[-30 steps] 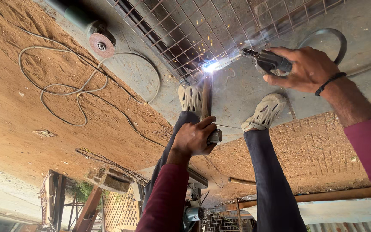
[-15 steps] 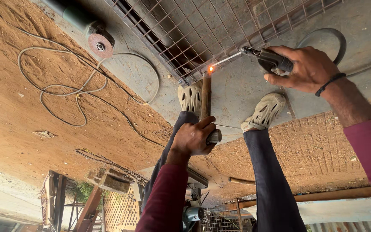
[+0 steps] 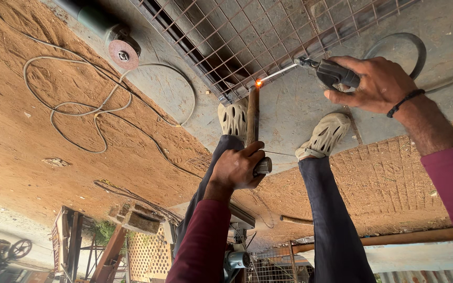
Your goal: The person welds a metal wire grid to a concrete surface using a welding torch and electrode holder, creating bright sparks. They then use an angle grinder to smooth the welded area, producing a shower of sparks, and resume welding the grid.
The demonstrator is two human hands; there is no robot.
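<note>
The right hand [image 3: 381, 84] has its fingers wrapped round the electrode holder [image 3: 334, 72], rod tip glowing at the mesh [image 3: 268, 36] edge. The left hand [image 3: 237, 169] grips a hammer [image 3: 252, 123], probably heavy and stiff, by its handle.

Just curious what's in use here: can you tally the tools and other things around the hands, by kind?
Hammers: 1, in the left hand
Welding electrode holders: 1, in the right hand
Angle grinders: 1
Wire mesh panels: 1
Shoes: 2
Total: 6
</note>
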